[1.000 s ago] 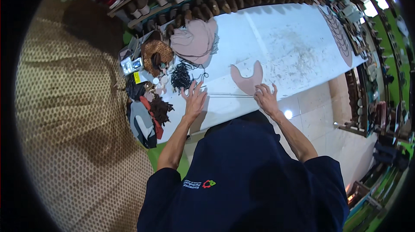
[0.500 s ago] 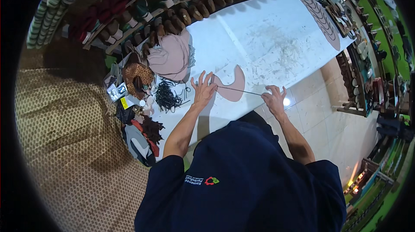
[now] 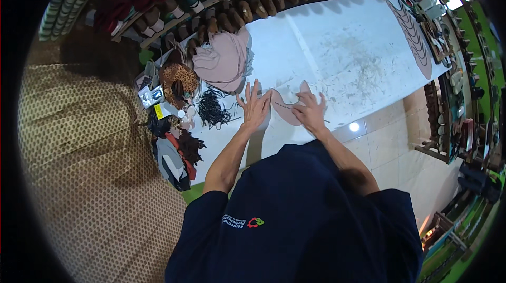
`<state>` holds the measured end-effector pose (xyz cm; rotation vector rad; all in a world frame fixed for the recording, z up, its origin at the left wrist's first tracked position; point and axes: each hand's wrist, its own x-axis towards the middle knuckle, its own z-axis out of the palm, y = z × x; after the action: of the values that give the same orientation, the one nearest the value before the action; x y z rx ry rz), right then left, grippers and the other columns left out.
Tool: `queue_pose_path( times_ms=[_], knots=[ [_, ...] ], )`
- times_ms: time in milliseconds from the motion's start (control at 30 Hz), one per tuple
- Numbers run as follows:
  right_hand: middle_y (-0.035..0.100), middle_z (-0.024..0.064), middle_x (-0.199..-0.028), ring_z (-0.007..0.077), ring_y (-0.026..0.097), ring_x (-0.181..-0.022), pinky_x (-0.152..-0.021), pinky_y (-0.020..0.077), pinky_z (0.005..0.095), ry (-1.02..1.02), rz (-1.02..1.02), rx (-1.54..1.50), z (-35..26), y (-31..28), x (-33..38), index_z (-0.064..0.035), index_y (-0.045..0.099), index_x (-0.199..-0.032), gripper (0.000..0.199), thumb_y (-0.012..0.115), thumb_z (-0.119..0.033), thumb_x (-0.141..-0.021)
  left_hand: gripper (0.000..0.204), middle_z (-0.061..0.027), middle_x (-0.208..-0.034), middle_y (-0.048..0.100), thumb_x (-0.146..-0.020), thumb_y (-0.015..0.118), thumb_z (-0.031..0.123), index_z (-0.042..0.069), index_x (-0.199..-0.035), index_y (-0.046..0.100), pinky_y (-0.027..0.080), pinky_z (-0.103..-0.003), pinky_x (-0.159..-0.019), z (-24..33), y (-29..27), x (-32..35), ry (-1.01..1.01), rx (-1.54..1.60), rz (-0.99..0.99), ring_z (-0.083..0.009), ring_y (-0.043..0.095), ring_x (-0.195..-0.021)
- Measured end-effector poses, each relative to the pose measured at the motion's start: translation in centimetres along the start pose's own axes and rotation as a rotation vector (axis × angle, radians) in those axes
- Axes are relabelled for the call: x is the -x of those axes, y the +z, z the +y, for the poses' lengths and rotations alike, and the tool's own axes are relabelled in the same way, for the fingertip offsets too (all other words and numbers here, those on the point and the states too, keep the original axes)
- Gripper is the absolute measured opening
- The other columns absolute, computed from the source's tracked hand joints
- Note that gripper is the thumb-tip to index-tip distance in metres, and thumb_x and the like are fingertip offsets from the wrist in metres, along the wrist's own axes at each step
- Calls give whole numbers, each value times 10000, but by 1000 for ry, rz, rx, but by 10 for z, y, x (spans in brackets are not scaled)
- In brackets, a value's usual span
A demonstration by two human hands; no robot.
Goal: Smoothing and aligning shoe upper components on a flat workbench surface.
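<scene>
We have the pink cut-out piece (image 3: 287,108) lying flat near the front edge of the white table (image 3: 337,46). Our left hand (image 3: 254,106) presses just left of the piece, fingers spread; our right hand (image 3: 310,113) lies on its right part, fingers loosely splayed, pinching nothing we can make out. If either palm slides, we think the piece could creep or buckle. Left of the piece, the black cords (image 3: 212,111) might snag a sleeve; behind-left sits the folded pink material (image 3: 224,61).
</scene>
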<state>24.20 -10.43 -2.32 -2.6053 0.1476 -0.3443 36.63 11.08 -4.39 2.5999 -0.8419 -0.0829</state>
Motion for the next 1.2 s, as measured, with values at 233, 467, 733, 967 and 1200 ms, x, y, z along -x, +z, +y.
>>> queue_pose_path(
  times_ms=[233,467,733,967,1200],
  knots=[
    [665,-8,-1326,246,524,-1349,-1162,218,678,-62,-34,17,-26,45,-31,-176,854,-918,143,770,-282,-870,279,-137,-1744,225,-999,675,335,283,-1260,761,72,-836,-1121,1,-2,-10,-42,-30,-70,-413,127,-1604],
    [683,2,-1302,221,546,-1338,-1183,212,668,-75,-65,58,-28,51,-39,-106,826,-874,131,765,-221,-856,295,-150,-1730,239,-977,698,342,254,-1253,757,73,-837,-1120,-2,0,-10,-29,-7,-53,-402,120,-1604],
    [636,8,-1376,210,534,-1351,-1187,205,688,55,-29,-17,-26,45,-63,-125,791,-877,107,748,-222,-892,293,-168,-1710,279,-968,691,320,270,-1249,758,80,-847,-1117,-2,-2,-12,-33,27,-68,-407,158,-1591],
    [621,-8,-1384,193,534,-1334,-1192,204,687,16,-56,-5,-26,57,-84,-126,788,-892,114,737,-227,-907,294,-153,-1717,275,-967,686,331,300,-1246,773,61,-848,-1127,-3,-2,-14,-82,46,-116,-408,154,-1597],
    [633,-17,-1365,171,542,-1326,-1203,194,698,12,-114,20,-22,62,-87,-135,799,-899,121,733,-237,-910,287,-149,-1723,265,-964,697,355,313,-1236,778,69,-846,-1127,-7,2,-14,-84,29,-116,-400,141,-1601]
  ],
)
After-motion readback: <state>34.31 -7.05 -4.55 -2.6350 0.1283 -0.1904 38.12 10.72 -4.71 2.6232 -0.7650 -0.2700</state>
